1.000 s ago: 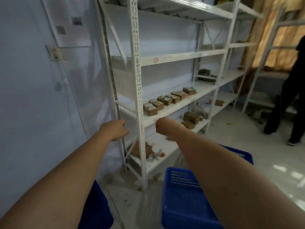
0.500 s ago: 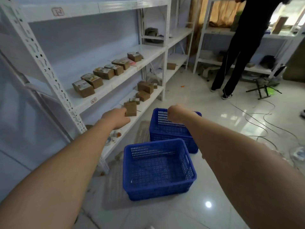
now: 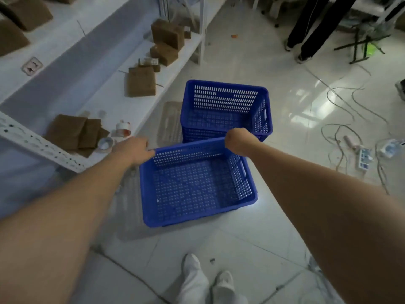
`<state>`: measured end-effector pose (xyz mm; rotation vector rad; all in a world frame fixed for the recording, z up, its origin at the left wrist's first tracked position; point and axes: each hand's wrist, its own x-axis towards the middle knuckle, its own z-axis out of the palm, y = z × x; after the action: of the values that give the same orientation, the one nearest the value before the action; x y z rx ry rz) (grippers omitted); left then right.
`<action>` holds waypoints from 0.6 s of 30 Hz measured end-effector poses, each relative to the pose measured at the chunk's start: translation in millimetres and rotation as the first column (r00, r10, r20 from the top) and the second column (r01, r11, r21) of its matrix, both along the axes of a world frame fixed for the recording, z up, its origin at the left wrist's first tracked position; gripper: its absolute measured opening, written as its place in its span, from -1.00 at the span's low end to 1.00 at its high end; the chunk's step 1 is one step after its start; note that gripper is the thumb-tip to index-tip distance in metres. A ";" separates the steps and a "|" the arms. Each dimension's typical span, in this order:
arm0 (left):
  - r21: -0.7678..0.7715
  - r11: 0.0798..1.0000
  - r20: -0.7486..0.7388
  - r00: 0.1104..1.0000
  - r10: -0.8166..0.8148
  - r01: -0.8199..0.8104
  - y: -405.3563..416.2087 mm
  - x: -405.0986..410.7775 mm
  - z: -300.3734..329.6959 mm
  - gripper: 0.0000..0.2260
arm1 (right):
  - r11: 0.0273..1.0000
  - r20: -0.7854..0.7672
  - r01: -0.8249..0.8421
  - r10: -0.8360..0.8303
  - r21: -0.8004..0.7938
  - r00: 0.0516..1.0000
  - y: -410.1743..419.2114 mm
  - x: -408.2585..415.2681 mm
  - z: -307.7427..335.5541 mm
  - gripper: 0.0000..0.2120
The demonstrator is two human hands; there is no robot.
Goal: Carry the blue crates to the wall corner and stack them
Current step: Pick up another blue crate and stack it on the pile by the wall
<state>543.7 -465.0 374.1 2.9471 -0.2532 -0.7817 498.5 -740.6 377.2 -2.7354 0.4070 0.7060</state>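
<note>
Head view, nearest first. What does the inspector record?

— Two white shoes (image 3: pixel 206 281) stand on pale glossy floor tiles (image 3: pixel 252 249) at the bottom edge. Both bare forearms reach forward and down from the lower corners.

— And the hands?

— The left hand (image 3: pixel 133 150) is curled over the far-left corner of the near blue crate (image 3: pixel 197 185), fingers closed on the rim. The right hand (image 3: pixel 237 140) is clenched on the far-right corner of the same rim. Whether the crate is lifted cannot be told; its base appears to sit on the floor.

— Orientation of that crate?

— Open side up, empty, perforated walls and floor. Its long axis runs roughly left to right across the view, slightly turned, with a handle slot in the right-hand end wall.

— Beyond it?

— A far blue crate (image 3: pixel 225 106), also open side up and empty, stands just behind, apparently touching or nearly touching the first. It looks taller, with a second rim visible beneath, though that cannot be confirmed. Its long axis also runs left to right.

— Surroundings?

— A white metal shelving unit (image 3: pixel 122 102) runs along the left, its low shelf carrying brown cardboard boxes (image 3: pixel 141 81) and tape rolls (image 3: pixel 105 144). Loose cables (image 3: pixel 341 106) trail over the floor at right. At top right stand the dark-trousered legs of another person (image 3: pixel 311 25), beside a folded black stand (image 3: pixel 361 44).
</note>
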 end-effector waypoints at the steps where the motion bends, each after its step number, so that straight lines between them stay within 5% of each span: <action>1: -0.008 1.000 -0.014 1.000 0.014 -0.014 -0.6 6.5 -19.5 -0.64 | 1.000 -0.021 0.004 -0.004 -0.007 1.000 -4.0 6.7 -20.2 -0.74; 5: -0.081 0.988 -0.053 0.990 0.130 -0.134 -0.2 27.9 -115.5 -0.78 | 0.999 -0.044 0.017 -0.019 -0.040 0.999 -20.7 39.1 -118.0 -0.89; 8: -0.042 0.987 -0.096 0.984 0.152 -0.156 5.8 32.0 -201.3 -0.65 | 0.999 -0.059 0.022 -0.025 -0.044 0.998 -22.2 49.1 -195.7 -0.95; 13: 0.013 0.983 -0.191 0.965 0.181 -0.182 5.0 23.7 -313.6 -0.60 | 0.999 -0.161 -0.033 0.029 -0.023 0.987 -27.1 39.0 -302.3 -0.75; 16: 0.068 0.979 -0.218 0.955 0.203 -0.192 5.5 25.0 -354.3 -0.51 | 0.998 -0.173 -0.040 0.032 -0.043 0.984 -42.1 29.5 -345.7 -0.92; 18: 0.085 0.972 -0.221 0.948 0.231 -0.217 5.8 29.2 -372.6 -0.49 | 0.998 -0.175 -0.011 0.001 -0.057 0.985 -53.9 27.4 -368.1 -0.81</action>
<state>572.8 -459.2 1.5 2.8329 0.1223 -1.0980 525.9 -794.5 9.0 -2.7387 0.4642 0.9547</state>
